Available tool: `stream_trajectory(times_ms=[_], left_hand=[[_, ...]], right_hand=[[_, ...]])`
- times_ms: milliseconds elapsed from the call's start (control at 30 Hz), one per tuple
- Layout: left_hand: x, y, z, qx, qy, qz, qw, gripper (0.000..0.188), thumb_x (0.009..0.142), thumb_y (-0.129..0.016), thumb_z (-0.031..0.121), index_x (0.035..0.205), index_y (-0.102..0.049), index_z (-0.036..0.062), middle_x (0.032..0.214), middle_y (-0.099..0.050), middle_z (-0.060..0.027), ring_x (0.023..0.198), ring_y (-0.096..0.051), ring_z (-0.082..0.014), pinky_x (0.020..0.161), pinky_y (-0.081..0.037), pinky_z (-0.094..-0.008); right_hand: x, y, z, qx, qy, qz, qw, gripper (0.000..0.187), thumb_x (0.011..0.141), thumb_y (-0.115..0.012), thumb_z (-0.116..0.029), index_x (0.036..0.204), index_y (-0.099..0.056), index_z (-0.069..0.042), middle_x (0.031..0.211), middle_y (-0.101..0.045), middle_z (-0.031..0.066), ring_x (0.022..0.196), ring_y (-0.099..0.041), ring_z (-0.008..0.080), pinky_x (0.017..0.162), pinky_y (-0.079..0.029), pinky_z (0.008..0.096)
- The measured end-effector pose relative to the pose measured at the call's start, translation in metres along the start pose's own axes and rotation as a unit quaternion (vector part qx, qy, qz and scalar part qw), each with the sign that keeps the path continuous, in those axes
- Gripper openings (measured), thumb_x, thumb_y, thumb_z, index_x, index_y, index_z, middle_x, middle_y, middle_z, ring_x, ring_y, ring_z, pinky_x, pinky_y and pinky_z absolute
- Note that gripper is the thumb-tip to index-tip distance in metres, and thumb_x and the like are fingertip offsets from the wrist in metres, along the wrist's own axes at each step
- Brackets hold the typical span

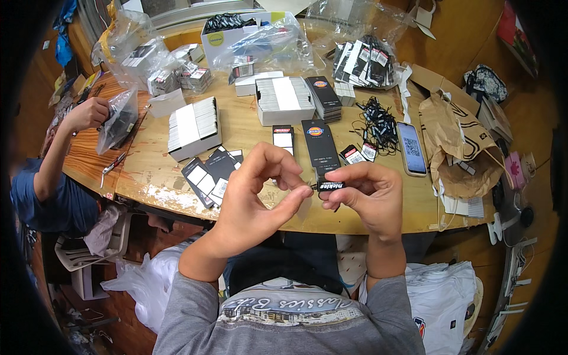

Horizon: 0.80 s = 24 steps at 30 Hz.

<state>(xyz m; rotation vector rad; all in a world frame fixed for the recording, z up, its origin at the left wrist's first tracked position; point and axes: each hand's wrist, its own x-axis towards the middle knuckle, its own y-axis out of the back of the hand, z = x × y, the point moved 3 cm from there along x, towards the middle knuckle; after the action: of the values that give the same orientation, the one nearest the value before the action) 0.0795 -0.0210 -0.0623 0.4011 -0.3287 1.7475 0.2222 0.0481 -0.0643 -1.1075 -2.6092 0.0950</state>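
Observation:
Above the table's front edge, my right hand (376,198) pinches a small black hang tag (330,187) with white lettering. My left hand (254,183) has thumb and forefinger closed together beside the tag, at a thin black string (314,186) by its left end; the fingertips partly hide it. Just beyond my hands lies a long black card tag (319,142) with a red and blue emblem. A tag with a white label (283,139) lies to its left, and small tags with red tops (353,154) to its right. Farther right is a tangled heap of black strings (377,125).
White boxes packed with tags (194,127) (286,102) stand on the table. Dark tags (216,174) lie left of my hands. A phone (411,148) and a brown paper bag (461,145) are at right. At left, another person's hand (89,113) holds a clear plastic bag (120,121).

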Motion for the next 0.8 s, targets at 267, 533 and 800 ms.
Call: stream_trajectory(times_ms=[267,533,800], left_hand=[[0.0001,-0.0014,-0.001,0.025,-0.013,0.008,1.0,0.024,0.068,-0.061,-0.003,0.084,-0.043,0.0004,0.071,-0.05,-0.003,0.064,-0.05,-0.0073,0.058,-0.038,-0.0201],[0.0007,-0.0022,0.0008,0.04,-0.027,0.001,0.999,0.023,0.068,-0.061,-0.003,0.083,-0.043,0.0001,0.07,-0.05,-0.0035,0.063,-0.049,-0.0074,0.057,-0.038,-0.0202],[0.0015,-0.0006,0.0013,0.065,-0.037,-0.003,0.997,0.024,0.067,-0.061,-0.003,0.083,-0.043,-0.0001,0.067,-0.05,-0.0036,0.062,-0.049,-0.0085,0.056,-0.038,-0.0209]], right_hand=[[-0.0006,0.001,-0.0005,-0.049,0.007,0.033,0.998,0.012,0.077,-0.057,-0.006,0.082,-0.057,0.005,0.067,-0.058,0.0066,0.059,-0.055,0.0083,0.052,-0.045,0.0184],[-0.002,0.0041,-0.0033,-0.091,0.024,0.074,0.993,0.011,0.076,-0.057,-0.006,0.08,-0.058,0.004,0.066,-0.057,0.0059,0.058,-0.054,0.0077,0.051,-0.044,0.0182],[-0.0018,0.0002,-0.0056,-0.121,0.016,0.03,0.992,0.011,0.076,-0.058,-0.006,0.079,-0.058,0.004,0.063,-0.057,0.0052,0.056,-0.054,0.007,0.051,-0.044,0.0182]])
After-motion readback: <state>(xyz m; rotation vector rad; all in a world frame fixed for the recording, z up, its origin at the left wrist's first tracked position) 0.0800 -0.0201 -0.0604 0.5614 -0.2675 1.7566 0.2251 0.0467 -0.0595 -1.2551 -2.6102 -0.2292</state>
